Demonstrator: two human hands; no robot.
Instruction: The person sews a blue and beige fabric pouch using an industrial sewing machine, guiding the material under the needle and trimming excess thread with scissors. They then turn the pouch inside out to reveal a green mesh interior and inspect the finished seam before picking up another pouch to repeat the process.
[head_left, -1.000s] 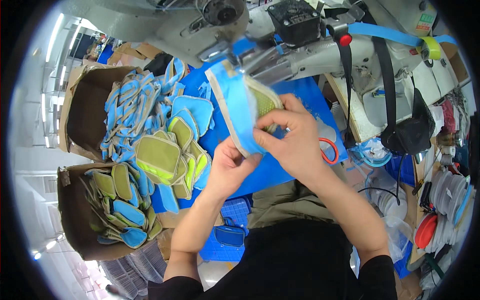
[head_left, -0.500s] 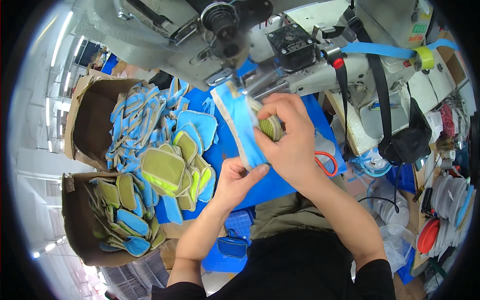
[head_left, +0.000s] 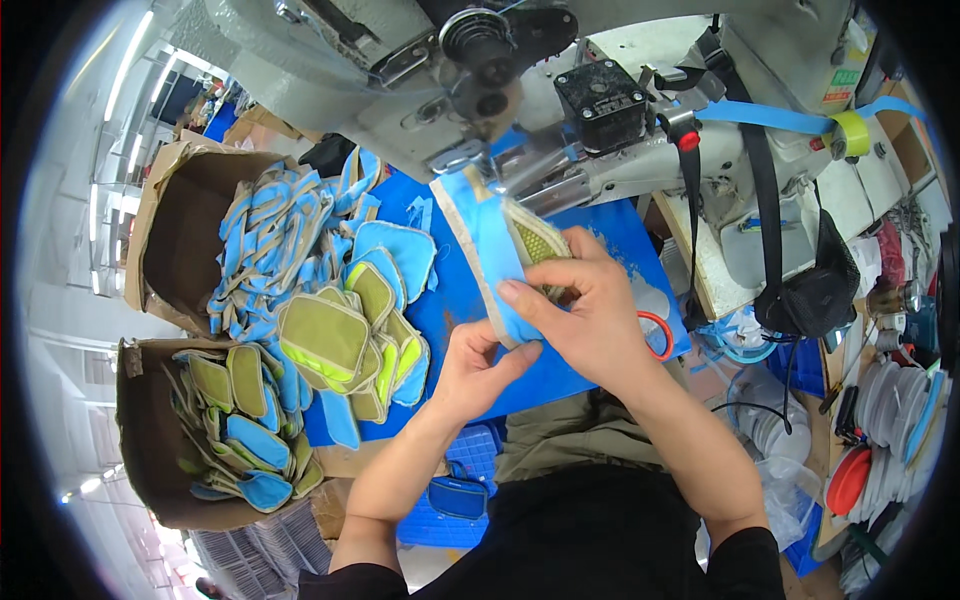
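Observation:
A blue fabric band with beige edging point(head_left: 488, 240) runs under the needle area of an industrial sewing machine point(head_left: 480, 60). Joined along its right side is an olive mesh panel point(head_left: 538, 238), partly covered by fingers. My left hand point(head_left: 474, 370) pinches the band's near end between thumb and fingers. With its thumb on the blue face and its fingers behind, my right hand point(head_left: 585, 312) grips the band and panel together. The needle itself cannot be made out. Beneath both hands lies a blue work surface point(head_left: 455, 300).
Olive and blue pads point(head_left: 325, 335) lie stacked on the left, beside a heap of blue strips point(head_left: 280, 245). Two cardboard boxes point(head_left: 160, 225) stand beyond them, the nearer filled with pads. A red scissor handle point(head_left: 657, 335) lies right. Blue tape point(head_left: 770, 117) crosses the machine.
My right hand has slid nearer along the piece, its thumb now on the blue band, baring more mesh. My left hand keeps its pinch. The whole view has shifted slightly.

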